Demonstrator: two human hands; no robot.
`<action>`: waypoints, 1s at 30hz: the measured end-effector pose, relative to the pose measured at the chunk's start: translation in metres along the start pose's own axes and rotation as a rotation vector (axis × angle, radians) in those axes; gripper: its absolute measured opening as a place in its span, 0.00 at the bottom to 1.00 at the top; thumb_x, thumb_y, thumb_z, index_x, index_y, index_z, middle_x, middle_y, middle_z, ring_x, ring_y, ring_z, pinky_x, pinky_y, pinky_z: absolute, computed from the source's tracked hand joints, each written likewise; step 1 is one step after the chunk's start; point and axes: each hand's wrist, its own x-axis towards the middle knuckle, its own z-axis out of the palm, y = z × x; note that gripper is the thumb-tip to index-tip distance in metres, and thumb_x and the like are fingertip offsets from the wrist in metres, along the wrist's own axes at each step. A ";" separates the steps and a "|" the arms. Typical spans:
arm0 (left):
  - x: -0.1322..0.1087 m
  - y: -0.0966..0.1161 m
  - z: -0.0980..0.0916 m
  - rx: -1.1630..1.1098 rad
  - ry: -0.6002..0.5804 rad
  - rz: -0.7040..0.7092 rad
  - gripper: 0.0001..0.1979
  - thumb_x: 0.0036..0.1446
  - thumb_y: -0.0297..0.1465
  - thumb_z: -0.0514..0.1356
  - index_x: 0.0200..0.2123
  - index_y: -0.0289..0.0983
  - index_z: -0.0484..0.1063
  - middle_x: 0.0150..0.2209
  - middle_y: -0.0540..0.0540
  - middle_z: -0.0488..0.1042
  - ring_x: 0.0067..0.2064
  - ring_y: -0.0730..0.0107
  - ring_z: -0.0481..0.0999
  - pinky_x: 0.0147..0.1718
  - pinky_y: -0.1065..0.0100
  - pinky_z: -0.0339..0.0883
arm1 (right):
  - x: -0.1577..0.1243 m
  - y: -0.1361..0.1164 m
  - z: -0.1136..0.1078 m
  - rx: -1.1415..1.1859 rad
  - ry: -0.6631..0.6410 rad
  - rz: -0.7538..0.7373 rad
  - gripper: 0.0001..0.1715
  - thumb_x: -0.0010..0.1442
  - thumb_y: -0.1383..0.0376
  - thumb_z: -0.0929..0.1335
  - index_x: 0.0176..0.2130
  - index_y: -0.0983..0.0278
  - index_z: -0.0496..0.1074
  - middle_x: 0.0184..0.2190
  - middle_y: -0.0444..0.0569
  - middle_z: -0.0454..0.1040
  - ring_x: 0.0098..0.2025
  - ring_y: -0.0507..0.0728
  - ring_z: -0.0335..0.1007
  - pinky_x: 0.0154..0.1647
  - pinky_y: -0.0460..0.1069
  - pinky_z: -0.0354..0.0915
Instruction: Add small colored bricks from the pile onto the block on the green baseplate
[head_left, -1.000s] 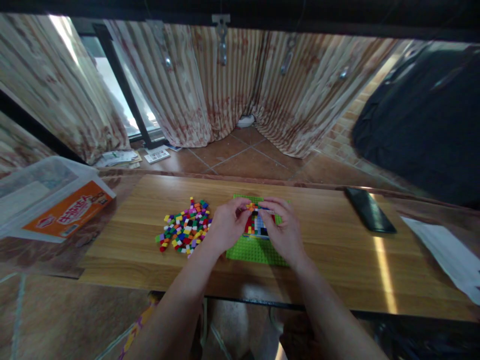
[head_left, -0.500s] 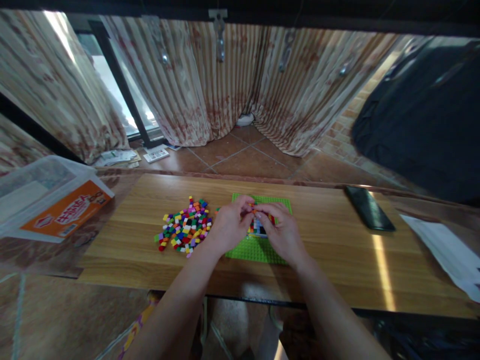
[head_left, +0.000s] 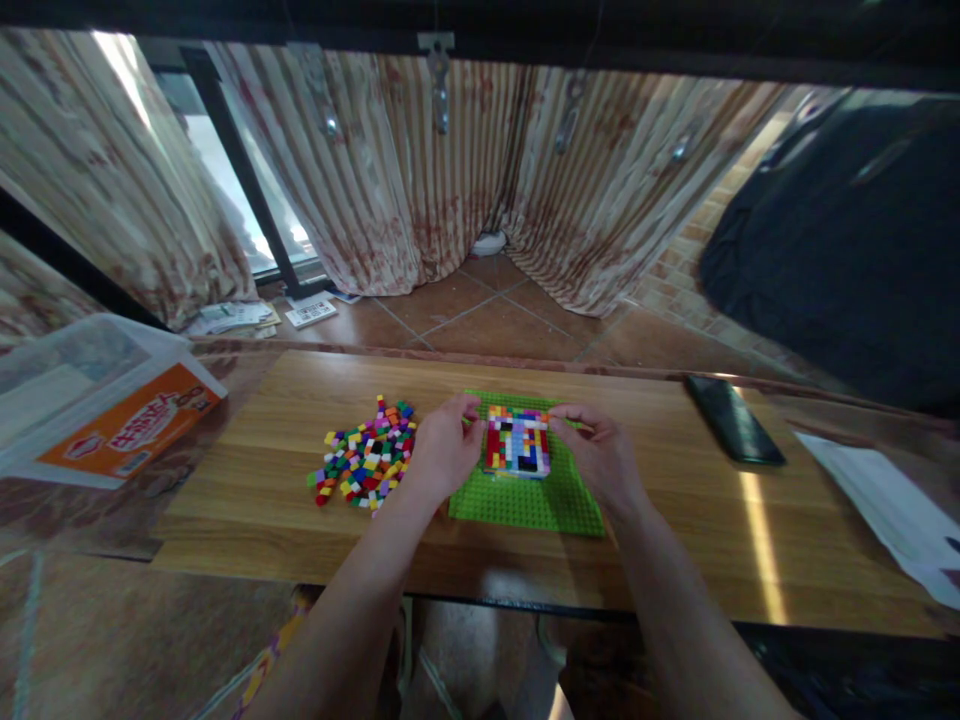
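Note:
On the green baseplate (head_left: 525, 508) sits a low, roughly square block of multicoloured toy bricks (head_left: 517, 443). My right hand (head_left: 604, 460) is at the block's far right corner, thumb and forefinger pinching a small orange brick (head_left: 546, 418) there. Whether that brick is fully pressed down is too small to tell. Over the baseplate's left edge is my left hand (head_left: 448, 448), its fingers loosely bent and thumb apart from them, with nothing visible between. Just left of it lies a loose pile of small coloured bricks (head_left: 367, 455), partly covered by that hand.
A clear plastic box with an orange label (head_left: 131, 425) stands beyond the table's left end. On the wooden table (head_left: 675, 530), a dark phone (head_left: 735, 420) lies to the right, with white paper (head_left: 885, 500) near the right end. Striped curtains (head_left: 465, 180) hang behind.
My hands have moved apart from over the middle of the baseplate, left hand to the left and right hand to the right. The brick block between them now shows.

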 end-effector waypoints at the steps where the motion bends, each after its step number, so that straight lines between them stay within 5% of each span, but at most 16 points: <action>1: 0.000 0.001 0.000 0.014 -0.012 -0.005 0.14 0.58 0.25 0.57 0.48 0.33 0.72 0.41 0.41 0.80 0.40 0.62 0.80 0.43 0.62 0.72 | 0.000 0.002 0.001 0.040 -0.017 0.024 0.13 0.53 0.54 0.72 0.34 0.60 0.79 0.40 0.50 0.79 0.45 0.61 0.72 0.46 0.56 0.65; 10: -0.004 0.007 0.004 0.053 -0.091 0.002 0.13 0.60 0.27 0.57 0.48 0.34 0.74 0.44 0.40 0.81 0.43 0.57 0.80 0.47 0.57 0.72 | -0.005 0.004 0.014 0.111 -0.041 0.092 0.12 0.46 0.56 0.74 0.31 0.60 0.80 0.42 0.50 0.78 0.46 0.61 0.72 0.49 0.56 0.65; 22: -0.005 0.009 0.003 0.098 -0.101 0.001 0.15 0.60 0.27 0.57 0.50 0.33 0.73 0.44 0.39 0.81 0.45 0.55 0.80 0.49 0.57 0.71 | -0.006 -0.011 0.024 0.317 0.008 0.273 0.15 0.37 0.58 0.76 0.26 0.64 0.77 0.30 0.47 0.78 0.30 0.53 0.70 0.32 0.49 0.67; 30: -0.005 0.010 0.004 0.084 -0.110 -0.009 0.15 0.60 0.27 0.56 0.50 0.32 0.73 0.44 0.38 0.81 0.44 0.56 0.80 0.47 0.58 0.72 | -0.005 -0.009 0.028 0.286 0.021 0.254 0.14 0.38 0.58 0.76 0.26 0.64 0.76 0.26 0.46 0.77 0.27 0.53 0.69 0.29 0.48 0.66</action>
